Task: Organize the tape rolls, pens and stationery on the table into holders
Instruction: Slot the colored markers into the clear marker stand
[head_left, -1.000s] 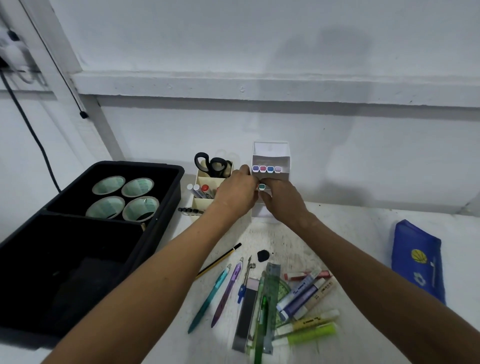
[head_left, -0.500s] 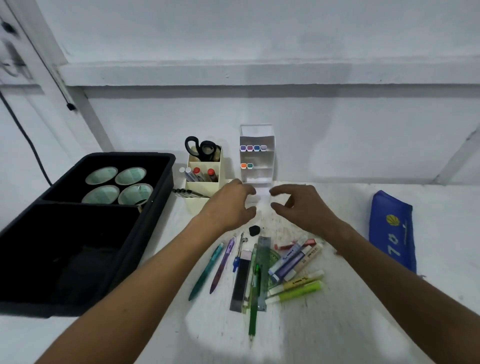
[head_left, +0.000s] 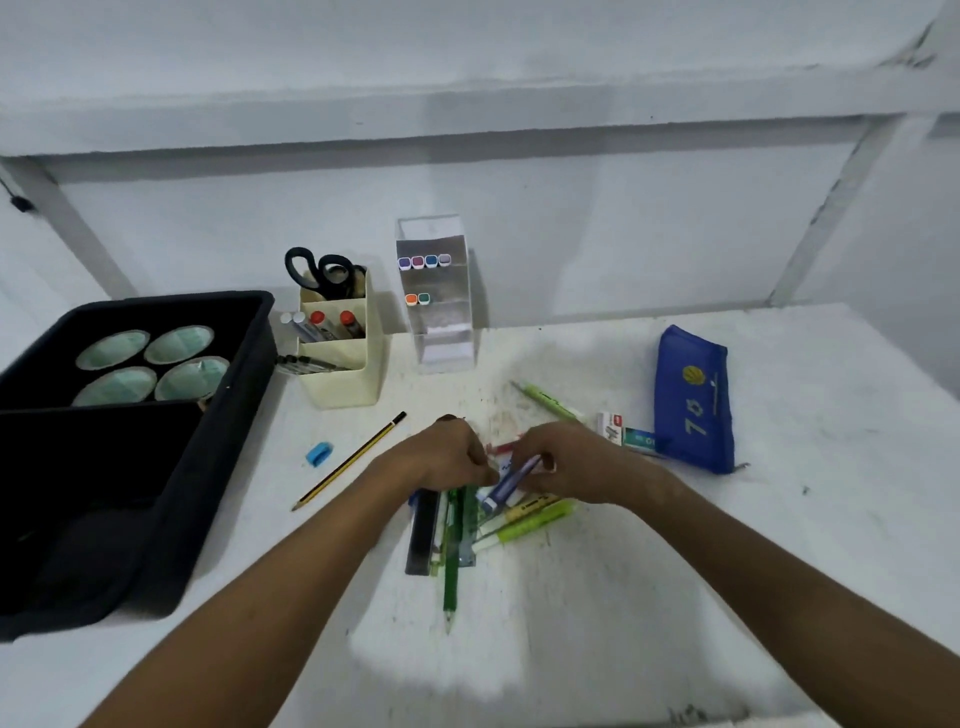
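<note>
At your nine o'clock the black bin holds four tape rolls. At twelve stand the cream holder and the clear marker rack. The blue pouch lies at two. At centre, over the pen pile, your right hand pinches a blue marker; your left hand curls beside it, grip unclear.
</note>
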